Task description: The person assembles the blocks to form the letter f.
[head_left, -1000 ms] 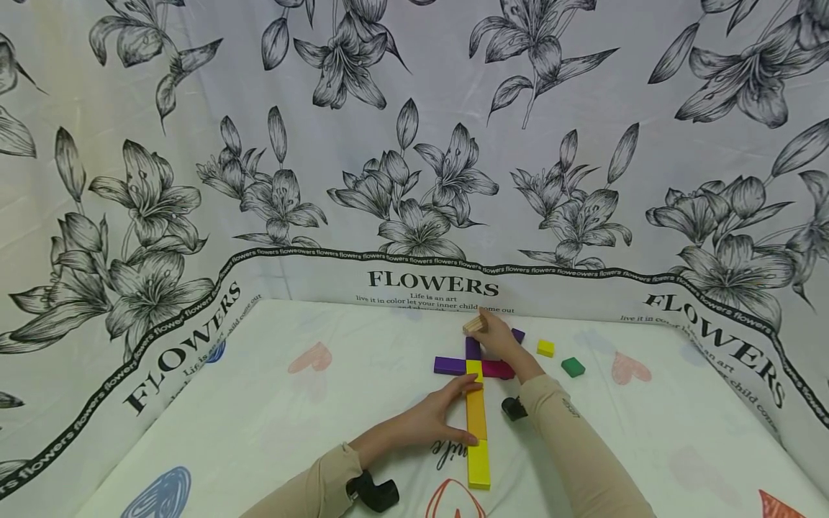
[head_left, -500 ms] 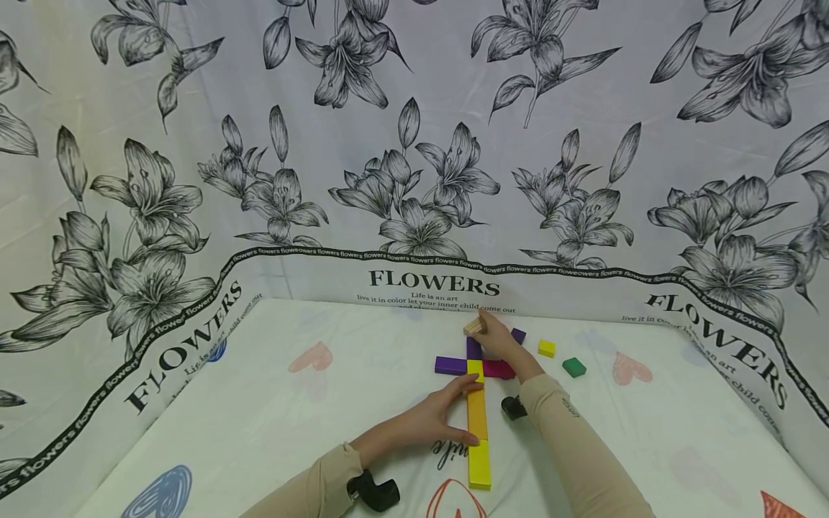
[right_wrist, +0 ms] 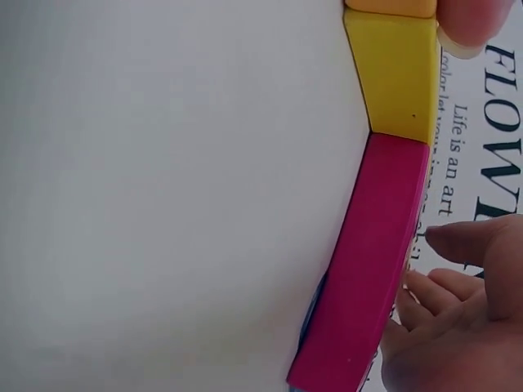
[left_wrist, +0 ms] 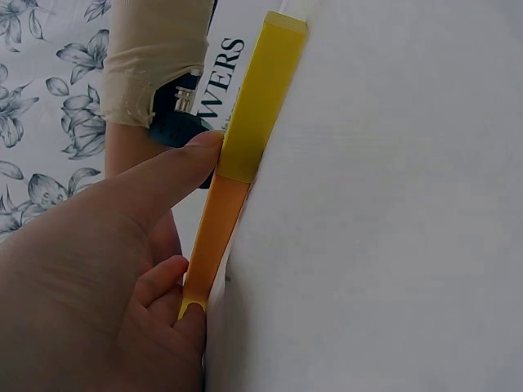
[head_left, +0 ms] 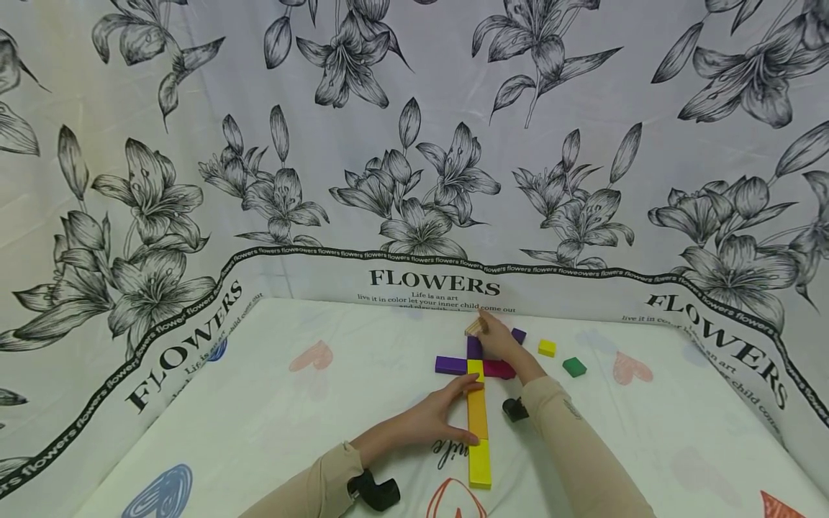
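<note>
In the head view, several blocks form a cross on the white cloth. Its stem has a near yellow block [head_left: 479,464], an orange block [head_left: 477,415] and another yellow block [head_left: 475,368]. A purple block [head_left: 450,365] makes the left arm and a magenta block [head_left: 499,369] the right. Beyond the centre lies another purple block [head_left: 474,348]. My left hand [head_left: 417,421] rests beside the stem, thumb and fingers spread along it and touching its left side. At the far end, my right hand [head_left: 501,341] pinches a plain wooden block [head_left: 473,328], partly hidden by the fingers.
To the right of the cross lie a loose purple block [head_left: 519,336], a small yellow block [head_left: 547,348] and a green block [head_left: 573,367]. A flower-printed curtain [head_left: 427,194] rises behind the table. Black wrist cameras sit at both cuffs.
The wooden block in my right hand has tilted or lowered slightly toward the cloth, and the fingers have shifted a little. My left hand stays in place.
</note>
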### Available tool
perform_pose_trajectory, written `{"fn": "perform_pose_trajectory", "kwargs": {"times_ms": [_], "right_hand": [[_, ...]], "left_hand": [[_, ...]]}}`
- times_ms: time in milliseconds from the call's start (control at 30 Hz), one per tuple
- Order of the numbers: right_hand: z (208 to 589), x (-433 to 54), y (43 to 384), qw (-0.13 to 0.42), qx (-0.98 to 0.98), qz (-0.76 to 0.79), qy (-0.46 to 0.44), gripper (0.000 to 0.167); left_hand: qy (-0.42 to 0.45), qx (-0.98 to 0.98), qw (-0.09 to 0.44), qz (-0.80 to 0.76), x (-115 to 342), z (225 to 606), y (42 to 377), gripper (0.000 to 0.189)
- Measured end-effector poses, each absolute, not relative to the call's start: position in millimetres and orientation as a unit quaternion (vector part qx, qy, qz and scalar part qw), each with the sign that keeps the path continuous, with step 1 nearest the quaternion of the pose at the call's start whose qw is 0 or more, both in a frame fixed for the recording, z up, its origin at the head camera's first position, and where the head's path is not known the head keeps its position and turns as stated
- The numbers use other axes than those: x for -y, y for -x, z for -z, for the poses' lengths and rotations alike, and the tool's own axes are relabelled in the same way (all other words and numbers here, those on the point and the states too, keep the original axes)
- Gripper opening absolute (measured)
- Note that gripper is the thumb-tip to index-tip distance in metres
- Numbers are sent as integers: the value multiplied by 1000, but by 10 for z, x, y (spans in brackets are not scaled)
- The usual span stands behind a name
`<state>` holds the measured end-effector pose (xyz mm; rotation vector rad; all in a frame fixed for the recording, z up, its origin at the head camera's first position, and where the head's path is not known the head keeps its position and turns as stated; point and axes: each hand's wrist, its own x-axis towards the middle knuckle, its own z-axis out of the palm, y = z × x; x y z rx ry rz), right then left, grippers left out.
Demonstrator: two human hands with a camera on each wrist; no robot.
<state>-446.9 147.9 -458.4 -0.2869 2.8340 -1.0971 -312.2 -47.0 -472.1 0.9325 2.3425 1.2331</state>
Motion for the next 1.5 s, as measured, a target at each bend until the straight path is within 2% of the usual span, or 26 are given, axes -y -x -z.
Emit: {"fn": "perform_pose_trajectory", "kwargs": {"times_ms": [267,833,1100,1500], "right_hand": [[4535,-1611,4367,9,-911,404,77,54],[4543,-2003,4279,-43,-909,409,73,63],[4566,-2105,4258,-32,-914,403,40,66],[4546,-2154,4191,-25,-916,400,13,62]], "left_hand": [[-325,-824,164,-433,461,4715,3116,97],[-320,-825,165,-435,474,4710,3111,99],[-319,-826,164,-434,484,4721,3106,97],[-321,-827,163,-432,475,4731,3122,97]]}}
